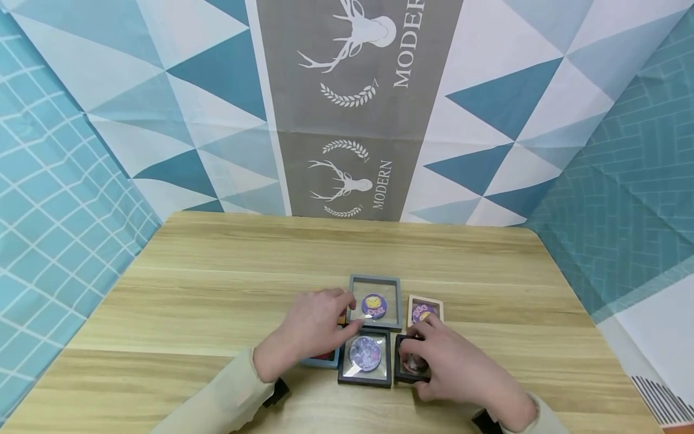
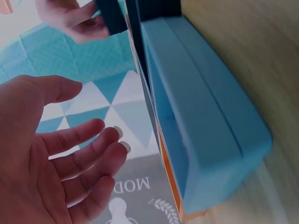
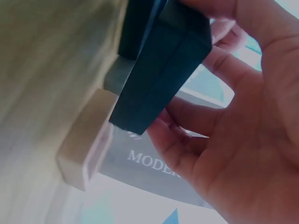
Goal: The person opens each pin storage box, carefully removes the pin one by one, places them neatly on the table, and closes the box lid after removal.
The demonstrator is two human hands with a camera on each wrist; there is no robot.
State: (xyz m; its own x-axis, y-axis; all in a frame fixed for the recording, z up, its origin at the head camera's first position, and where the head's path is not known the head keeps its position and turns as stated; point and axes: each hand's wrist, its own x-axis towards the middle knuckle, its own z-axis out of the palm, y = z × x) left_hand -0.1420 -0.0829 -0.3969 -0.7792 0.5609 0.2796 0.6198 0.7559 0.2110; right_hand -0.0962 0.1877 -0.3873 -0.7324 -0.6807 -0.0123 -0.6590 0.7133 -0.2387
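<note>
Small black square frame (image 1: 406,369) in play, just right of our landmark, the larger black square frame (image 1: 364,380)! Left of that landmark, a light-blue square frame (image 2: 201,107); the left hand (image 1: 314,324) hovers, fingers loosely parted, holding nothing. The right hand (image 1: 447,364) pinches the small frame. Positioning, seemingly; next calls for steady alignment, then release.

Head view above frames (image 1: 364,381), wrist views close
</note>
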